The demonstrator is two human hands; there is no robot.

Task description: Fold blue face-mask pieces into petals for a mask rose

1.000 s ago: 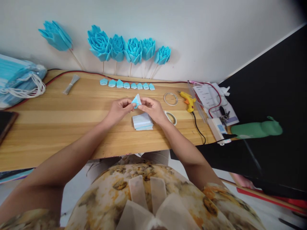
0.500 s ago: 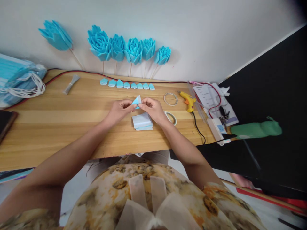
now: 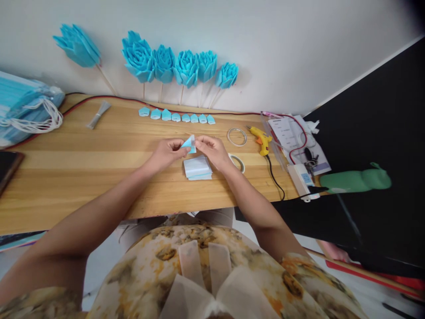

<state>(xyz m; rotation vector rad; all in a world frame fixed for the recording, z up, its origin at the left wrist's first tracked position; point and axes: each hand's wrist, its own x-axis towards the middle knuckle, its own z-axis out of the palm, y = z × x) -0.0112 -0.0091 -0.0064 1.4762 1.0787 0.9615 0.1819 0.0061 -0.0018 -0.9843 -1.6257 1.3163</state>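
Note:
A small piece of blue-and-white mask fabric (image 3: 190, 144), with one corner folded over, is held above the table. My left hand (image 3: 168, 153) pinches its left side between thumb and fingers. At the right edge, my right hand (image 3: 212, 151) has its thumb and fingers closed on the white margin; the exact contact is small. Just below lies a stack of cut fabric pieces (image 3: 197, 168), pale with blue edges. Farther back, several folded blue petals (image 3: 175, 117) form a row.
Several blue fabric flowers (image 3: 187, 68) on sticks lean against the wall. To the right are two tape rolls (image 3: 237, 129), a yellow glue gun (image 3: 262, 141), a power strip (image 3: 302, 179) and a green bottle (image 3: 355, 180). Bagged masks (image 3: 29, 106) and a bundle of ties (image 3: 98, 115) are left.
My right thumb has moved off the middle of the fabric piece to its right edge. More of the folded front now shows. The left hand keeps its pinch.

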